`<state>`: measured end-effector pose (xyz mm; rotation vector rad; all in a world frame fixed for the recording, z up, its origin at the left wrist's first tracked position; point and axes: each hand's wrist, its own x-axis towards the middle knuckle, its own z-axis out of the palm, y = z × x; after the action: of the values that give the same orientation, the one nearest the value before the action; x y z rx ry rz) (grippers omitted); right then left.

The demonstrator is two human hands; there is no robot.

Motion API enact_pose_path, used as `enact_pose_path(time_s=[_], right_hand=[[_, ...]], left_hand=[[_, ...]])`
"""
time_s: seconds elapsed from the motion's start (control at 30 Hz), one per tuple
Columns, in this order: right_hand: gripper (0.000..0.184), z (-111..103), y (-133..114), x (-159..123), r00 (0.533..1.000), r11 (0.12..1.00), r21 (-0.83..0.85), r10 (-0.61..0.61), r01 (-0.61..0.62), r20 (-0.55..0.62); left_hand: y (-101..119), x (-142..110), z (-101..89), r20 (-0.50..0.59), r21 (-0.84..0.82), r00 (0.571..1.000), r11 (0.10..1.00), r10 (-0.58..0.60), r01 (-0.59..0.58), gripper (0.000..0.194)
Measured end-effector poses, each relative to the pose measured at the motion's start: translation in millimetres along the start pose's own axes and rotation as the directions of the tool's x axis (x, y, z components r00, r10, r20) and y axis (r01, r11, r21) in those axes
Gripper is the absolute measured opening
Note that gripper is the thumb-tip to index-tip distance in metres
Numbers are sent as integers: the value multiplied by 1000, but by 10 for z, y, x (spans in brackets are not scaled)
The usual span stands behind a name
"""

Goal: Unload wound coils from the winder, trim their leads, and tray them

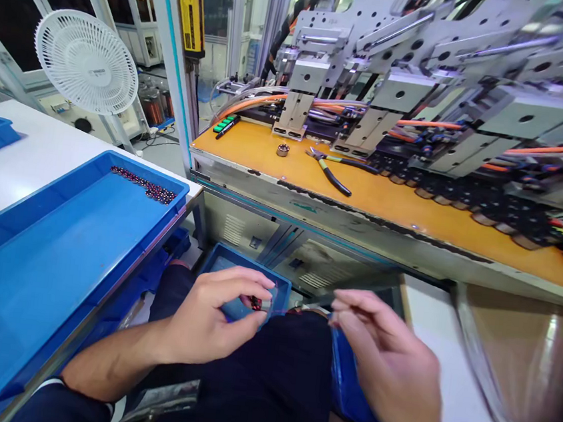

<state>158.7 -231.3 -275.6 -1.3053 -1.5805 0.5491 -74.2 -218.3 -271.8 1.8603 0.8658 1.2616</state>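
Above my lap, my left hand (223,309) pinches a small wound motor stator (262,303) between thumb and fingers. It has a silvery side and dark red windings, partly covered by the fingers. A faint reddish line, like a thin wire, runs from it to the right. My right hand (386,363) is a short way off at the right, thumb and fingertips pressed together. What they pinch, if anything, is too small and blurred to make out.
On the left, a long blue tray (56,248) holds rows of small wound parts (148,187) at its far end. Pliers (333,173) and a small round metal part (282,150) lie on the orange bench (248,147) beneath machine fixtures. A blue bin (280,295) stands below my hands.
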Motion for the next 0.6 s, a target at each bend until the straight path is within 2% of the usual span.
enact_pose_path(time_s=[0.03,0.07,0.1,0.13,0.17,0.2,0.23,0.27,0.3,0.33,0.37,0.4,0.43,0.47,0.5,0.53,0.57,0.6], right_hand=[[19,-53,-48,31,977,966,-147,-214,212,6],[23,-90,-107,68,904,866,-262,-422,425,72],[23,-108,-167,110,795,731,-320,-580,603,175],[22,-107,-222,156,679,599,-324,-676,733,287],[22,-89,-265,202,583,502,-299,-719,812,378],[25,-56,-296,242,520,448,-265,-733,854,438],[27,-14,-315,271,498,437,-240,-733,867,462],[27,32,-328,287,513,467,-220,-720,856,468],[25,78,-339,288,559,540,-193,-678,820,478],[24,116,-353,279,633,657,-149,-602,739,487],[24,142,-372,268,708,790,-83,-492,608,508],[26,155,-394,267,749,898,-6,-363,440,555],[29,152,-417,287,741,962,62,-244,265,626],[33,136,-435,338,701,988,103,-157,118,695],[36,109,-442,429,670,993,110,-105,35,735],[36,75,-433,562,683,996,86,-83,30,726],[34,37,-405,736,743,995,20,-87,99,664],[31,0,-356,945,824,979,-80,-113,189,555]], left_hand=[[13,10,-6,27,33,999,999,24,-25,25],[29,19,-7,50,58,998,997,47,-50,25],[45,27,-6,71,78,995,994,68,-73,26],[61,32,-3,88,91,993,992,83,-91,26],[74,33,-2,99,99,991,990,92,-102,26],[84,31,-3,105,100,990,989,94,-105,26],[90,24,-7,106,95,991,991,87,-97,27],[91,14,-15,101,84,992,993,77,-86,27],[86,2,-26,91,69,994,995,67,-74,28],[78,-10,-39,81,52,995,997,60,-65,28],[67,-23,-52,72,38,996,997,57,-59,27],[55,-34,-63,65,26,996,998,60,-62,26],[43,-42,-73,58,16,996,997,68,-69,24],[33,-48,-79,48,9,996,997,78,-79,22],[26,-50,-82,32,4,996,996,87,-87,21],[21,-51,-83,10,0,995,995,95,-95,20],[19,-50,-82,-17,-2,995,995,100,-100,20],[20,-47,-81,-44,-2,994,995,103,-103,20]])
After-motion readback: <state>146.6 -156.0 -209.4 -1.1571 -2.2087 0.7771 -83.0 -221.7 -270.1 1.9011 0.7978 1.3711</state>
